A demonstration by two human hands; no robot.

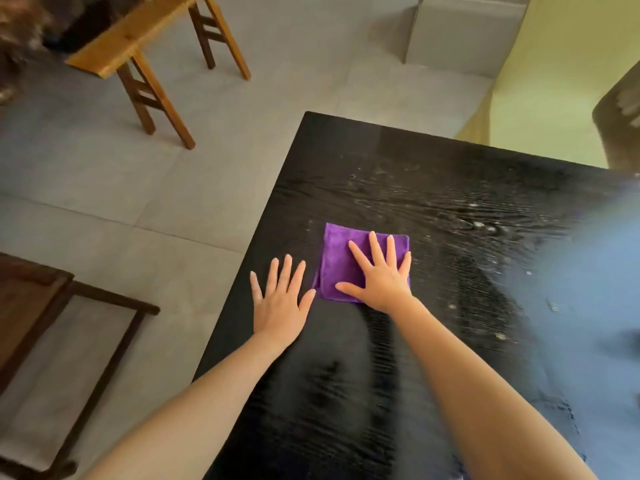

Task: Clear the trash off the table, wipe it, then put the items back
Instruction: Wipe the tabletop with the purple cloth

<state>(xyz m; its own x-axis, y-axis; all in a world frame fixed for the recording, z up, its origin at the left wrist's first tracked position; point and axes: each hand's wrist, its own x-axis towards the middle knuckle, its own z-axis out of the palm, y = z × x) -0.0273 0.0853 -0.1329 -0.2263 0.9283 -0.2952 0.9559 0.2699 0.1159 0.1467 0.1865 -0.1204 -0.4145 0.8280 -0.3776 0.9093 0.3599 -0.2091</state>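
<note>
A folded purple cloth (337,258) lies on the black wood-grain table (398,174). My right hand (381,275) presses flat on the cloth with its fingers spread. Just left of the cloth, my left hand (278,299) rests flat on the bare tabletop, fingers apart, holding nothing. Pale specks and streaks show on the table surface to the right of the cloth. No trash or other items are visible on the table.
A light wooden stool (156,53) stands on the grey tiled floor at the far left. A dark wooden frame (69,306) sits at the near left. A grey box (460,32) and a yellow wall lie beyond the table.
</note>
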